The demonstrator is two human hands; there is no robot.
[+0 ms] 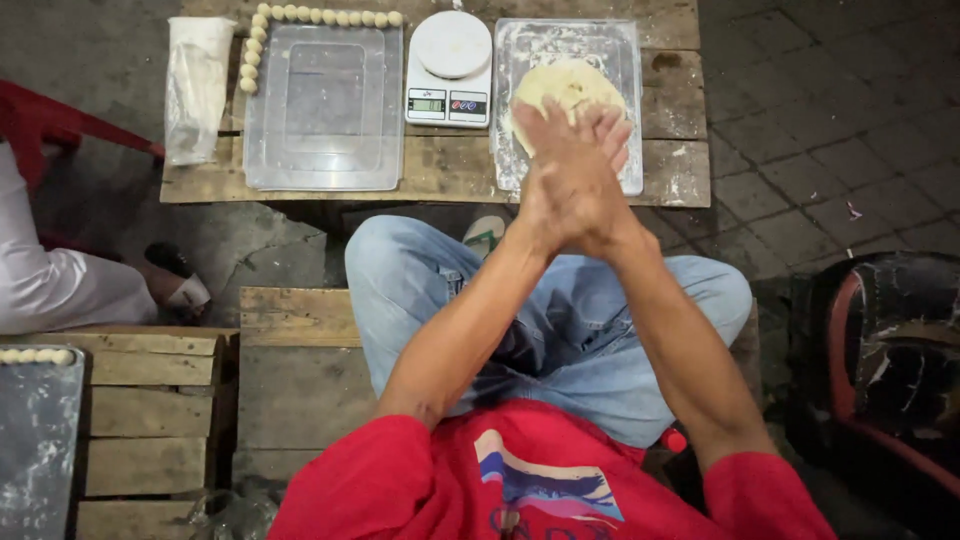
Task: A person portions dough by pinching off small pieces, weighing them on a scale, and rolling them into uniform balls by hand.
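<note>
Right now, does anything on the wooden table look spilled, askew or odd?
Nothing stands out. Flour dusts the tray under the dough mound; the dough balls line the lid's edge neatly. The hands press together.

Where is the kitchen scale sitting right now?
In the head view, the white kitchen scale sits at the far middle of the wooden table, between the clear plastic lid on its left and the floured tray holding the dough mass on its right.

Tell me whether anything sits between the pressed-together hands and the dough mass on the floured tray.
Nothing visible does. The left hand and right hand are pressed palm to palm directly above the dough mass on the floured tray. The scale stands off to the left.
</note>
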